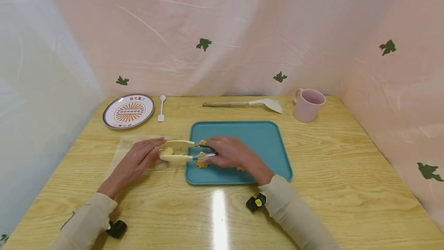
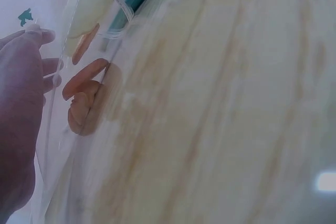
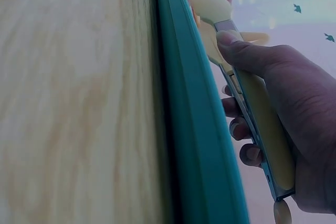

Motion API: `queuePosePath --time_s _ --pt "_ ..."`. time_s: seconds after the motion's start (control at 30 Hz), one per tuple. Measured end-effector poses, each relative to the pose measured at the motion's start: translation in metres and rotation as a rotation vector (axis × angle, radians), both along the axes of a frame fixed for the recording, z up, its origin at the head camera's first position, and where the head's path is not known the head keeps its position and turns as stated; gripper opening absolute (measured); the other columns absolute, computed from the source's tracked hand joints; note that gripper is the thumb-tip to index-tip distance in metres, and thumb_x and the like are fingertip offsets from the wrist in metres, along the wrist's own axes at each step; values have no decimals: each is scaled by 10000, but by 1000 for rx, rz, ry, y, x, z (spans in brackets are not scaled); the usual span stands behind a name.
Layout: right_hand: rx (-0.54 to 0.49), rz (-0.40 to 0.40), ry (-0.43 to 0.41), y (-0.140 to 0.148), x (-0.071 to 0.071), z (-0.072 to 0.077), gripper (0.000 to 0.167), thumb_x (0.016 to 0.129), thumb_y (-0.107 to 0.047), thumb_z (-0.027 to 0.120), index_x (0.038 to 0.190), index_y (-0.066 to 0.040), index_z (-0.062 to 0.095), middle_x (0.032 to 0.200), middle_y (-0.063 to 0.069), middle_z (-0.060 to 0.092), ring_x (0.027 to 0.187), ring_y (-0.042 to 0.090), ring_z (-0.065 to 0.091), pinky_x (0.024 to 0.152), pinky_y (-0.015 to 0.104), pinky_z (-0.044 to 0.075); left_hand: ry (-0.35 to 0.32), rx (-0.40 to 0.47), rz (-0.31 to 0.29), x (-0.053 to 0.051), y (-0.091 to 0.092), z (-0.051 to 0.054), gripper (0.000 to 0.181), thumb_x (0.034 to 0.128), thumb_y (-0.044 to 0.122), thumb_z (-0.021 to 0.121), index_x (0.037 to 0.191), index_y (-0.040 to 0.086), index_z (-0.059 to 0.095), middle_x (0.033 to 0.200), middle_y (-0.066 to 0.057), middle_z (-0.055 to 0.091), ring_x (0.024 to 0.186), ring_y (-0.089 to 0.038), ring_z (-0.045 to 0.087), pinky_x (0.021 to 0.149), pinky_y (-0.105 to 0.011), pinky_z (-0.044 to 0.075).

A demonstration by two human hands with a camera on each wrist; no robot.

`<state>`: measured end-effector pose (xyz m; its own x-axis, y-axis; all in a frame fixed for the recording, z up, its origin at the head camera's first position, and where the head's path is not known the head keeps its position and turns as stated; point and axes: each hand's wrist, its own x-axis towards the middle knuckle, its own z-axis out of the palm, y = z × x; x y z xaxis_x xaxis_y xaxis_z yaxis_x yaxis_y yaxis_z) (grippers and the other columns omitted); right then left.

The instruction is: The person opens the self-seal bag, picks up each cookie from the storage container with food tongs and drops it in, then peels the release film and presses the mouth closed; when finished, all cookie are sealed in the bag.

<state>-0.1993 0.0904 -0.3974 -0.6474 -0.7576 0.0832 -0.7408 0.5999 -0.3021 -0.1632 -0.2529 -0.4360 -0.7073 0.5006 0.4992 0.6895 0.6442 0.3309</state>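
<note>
My left hand [image 1: 133, 161] holds a clear plastic bag [image 1: 119, 151] at its mouth, left of the teal tray [image 1: 265, 128]. Several brown cookies [image 2: 81, 106] lie inside the bag in the left wrist view. My right hand [image 1: 231, 151] grips metal tongs [image 1: 177, 158] with cream-coloured heads, their tips reaching to the bag's mouth. One cookie [image 1: 168, 151] shows between the tong heads; in the left wrist view a cookie [image 2: 85, 44] sits just below a head. Star-shaped cookies [image 1: 202, 164] lie on the tray, partly hidden by my right hand.
A patterned plate [image 1: 129, 112] and a small white spoon [image 1: 161, 108] are at the back left. Behind the tray lies a spatula [image 1: 243, 103] with a wooden handle. A pink mug [image 1: 308, 105] stands at the back right. Printed cloth hangs around the wooden table [image 1: 333, 188].
</note>
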Motion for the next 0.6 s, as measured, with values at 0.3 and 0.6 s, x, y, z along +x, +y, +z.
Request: queuePosePath --time_s 0.3,0.6 --pt "7 17 -15 -13 -1 -2 624 1011 -496 648 1474 -87 565 1351 71 648 1066 215 674 840 413 564 -9 5 6 0 -1 -1 428 1020 -18 592 1438 73 603 1427 -122 618 1298 -361 552 1159 -336 321" --pt "18 38 3 -21 -2 -5 628 1002 -501 659 1467 -89 568 1201 32 667 855 134 625 697 349 525 12 15 -5 -1 0 -1 391 1042 5 565 1428 57 608 1425 -131 616 1306 -373 541 1176 -302 282"
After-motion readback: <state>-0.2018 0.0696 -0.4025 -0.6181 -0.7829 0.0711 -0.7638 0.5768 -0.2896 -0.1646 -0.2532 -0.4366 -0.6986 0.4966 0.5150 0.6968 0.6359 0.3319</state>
